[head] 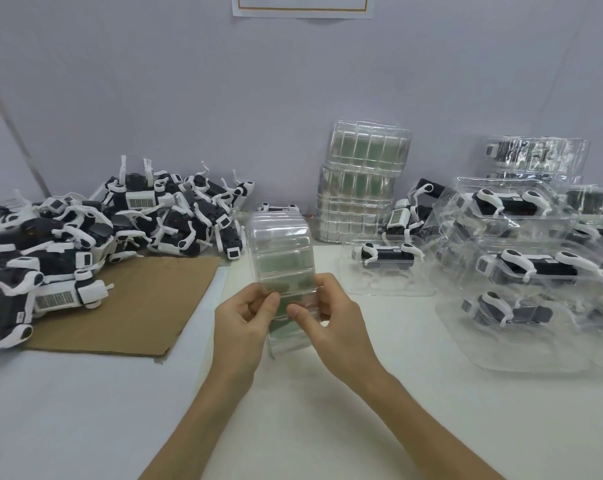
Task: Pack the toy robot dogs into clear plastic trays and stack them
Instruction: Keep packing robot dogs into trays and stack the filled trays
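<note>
Between the two hands, over the middle of the white bench (293, 410), is a small nested stack of clear ribbed plastic trays (282, 251), tilted so its far end rises away from me. I cannot tell whether its near end touches the bench.

My left hand (248, 313) pinches the near left edge, thumb on top and fingers curled behind. My right hand (331, 317) grips the near right edge the same way, so neither hand is spread or free. The two thumb tips almost meet over the near rim. I read that as working one tray loose from the rest (thin shells cling when nested), since a dog needs a single tray.

To the left lies a heap of black-and-white toy robot dogs (102, 230), partly on a flat sheet of brown cardboard (134, 303), near enough for the left hand to reach. Behind the held trays, against the pale wall (189, 98), stands a tall column of empty clear trays (362, 181), probably the supply.

To the right, one clear tray with a dog inside (386, 268) lies alone on the bench. Beyond it are stacked filled trays (521, 271), several layers high. The work seems to run left to right, and judging by the heap, plenty remains.
</note>
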Available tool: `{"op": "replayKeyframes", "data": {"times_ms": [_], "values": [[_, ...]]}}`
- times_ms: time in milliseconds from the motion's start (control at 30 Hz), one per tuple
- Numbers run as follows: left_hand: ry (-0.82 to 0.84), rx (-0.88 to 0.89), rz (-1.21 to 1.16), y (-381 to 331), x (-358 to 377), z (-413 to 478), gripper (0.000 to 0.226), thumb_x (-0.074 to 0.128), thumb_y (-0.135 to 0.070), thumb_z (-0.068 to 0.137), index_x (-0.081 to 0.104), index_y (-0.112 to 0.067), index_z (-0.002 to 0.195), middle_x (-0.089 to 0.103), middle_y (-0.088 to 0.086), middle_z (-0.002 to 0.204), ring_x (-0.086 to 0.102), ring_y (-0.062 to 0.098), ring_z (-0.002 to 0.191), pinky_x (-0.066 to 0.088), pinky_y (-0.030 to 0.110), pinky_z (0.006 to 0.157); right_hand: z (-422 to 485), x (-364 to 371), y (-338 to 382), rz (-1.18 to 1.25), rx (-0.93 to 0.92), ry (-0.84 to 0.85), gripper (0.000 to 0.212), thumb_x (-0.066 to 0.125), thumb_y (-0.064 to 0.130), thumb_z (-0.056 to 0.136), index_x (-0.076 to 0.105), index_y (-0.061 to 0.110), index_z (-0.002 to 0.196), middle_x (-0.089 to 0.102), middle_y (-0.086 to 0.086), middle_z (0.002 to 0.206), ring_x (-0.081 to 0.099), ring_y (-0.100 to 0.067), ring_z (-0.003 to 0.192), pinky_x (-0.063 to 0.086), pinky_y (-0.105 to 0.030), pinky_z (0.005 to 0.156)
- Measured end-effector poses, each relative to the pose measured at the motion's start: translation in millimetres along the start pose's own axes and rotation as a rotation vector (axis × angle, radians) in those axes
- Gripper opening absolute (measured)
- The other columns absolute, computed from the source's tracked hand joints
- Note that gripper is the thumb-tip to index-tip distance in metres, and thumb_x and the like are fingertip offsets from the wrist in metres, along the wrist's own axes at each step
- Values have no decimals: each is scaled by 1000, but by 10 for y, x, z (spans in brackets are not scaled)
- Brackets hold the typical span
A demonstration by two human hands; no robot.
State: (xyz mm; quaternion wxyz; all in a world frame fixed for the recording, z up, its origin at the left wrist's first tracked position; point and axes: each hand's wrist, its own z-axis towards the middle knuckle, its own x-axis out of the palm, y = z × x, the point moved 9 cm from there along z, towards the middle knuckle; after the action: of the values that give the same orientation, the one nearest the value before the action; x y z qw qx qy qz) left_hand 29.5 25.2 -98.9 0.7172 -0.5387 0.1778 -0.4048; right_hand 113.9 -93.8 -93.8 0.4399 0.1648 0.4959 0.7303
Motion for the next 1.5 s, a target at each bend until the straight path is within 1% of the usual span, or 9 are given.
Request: {"op": "replayKeyframes", "data": {"times_ms": [300,533,633,733,900,1033,1100,1300,1500], "values": [[-88,-44,-77,4,-72,2,21,69,4,85,76,-15,78,75,5,72,72,12,65,52,15,56,-21,13,42,-6,-50,-12,31,72,13,89,57,19,116,74,15,97,71,-5,90,47,-10,75],[-79,-77,-117,36,-51,8,4,72,-3,83,75,-6,83,75,7,72,69,10,60,49,13,53,-14,-1,63,-11,-53,-32,34,72,12,89,58,19,119,74,12,98,71,-6,90,49,-13,75],[85,-126,-176,63,74,16,23,63,-23,90,76,-8,102,76,14,98,74,23,88,57,24,71,-5,-39,44,33,-21,-56,31,72,10,89,59,20,116,74,11,95,71,-6,88,49,-13,75],[157,-113,-169,32,128,12,31,54,-24,96,72,-8,114,73,16,111,71,29,102,59,31,81,3,-73,31,60,2,-68,30,73,10,89,60,21,114,74,9,95,71,-8,87,52,-17,75],[-5,-94,-62,48,24,18,14,65,-13,90,74,-11,100,77,13,94,74,29,90,61,38,80,19,-77,23,74,14,-64,31,74,9,87,61,26,110,75,7,93,71,-9,87,52,-17,74],[-31,-86,-93,-4,37,3,18,73,-23,76,77,-14,92,77,13,89,75,26,85,61,33,71,52,-144,11,105,22,-80,31,75,5,86,62,24,106,76,3,92,72,-13,87,54,-22,76],[-3,-66,-97,-36,82,5,18,69,-28,82,79,-19,93,77,8,88,75,22,83,60,28,68,70,-175,-13,152,42,-80,29,75,5,86,63,18,109,76,-1,94,72,-18,88,57,-31,78],[16,-34,-131,-113,79,35,31,51,-36,95,79,-26,98,76,11,102,74,28,94,61,36,74,100,-200,32,267,51,-82,24,75,6,86,67,15,107,76,2,92,69,-6,78,51,-17,70],[-53,-25,-172,-141,-47,92,33,51,-36,94,80,-20,88,76,16,91,75,32,82,60,32,65,114,-296,137,273,8,-136,25,76,3,84,69,17,104,75,-4,92,69,-15,82,55,-24,73]]}}
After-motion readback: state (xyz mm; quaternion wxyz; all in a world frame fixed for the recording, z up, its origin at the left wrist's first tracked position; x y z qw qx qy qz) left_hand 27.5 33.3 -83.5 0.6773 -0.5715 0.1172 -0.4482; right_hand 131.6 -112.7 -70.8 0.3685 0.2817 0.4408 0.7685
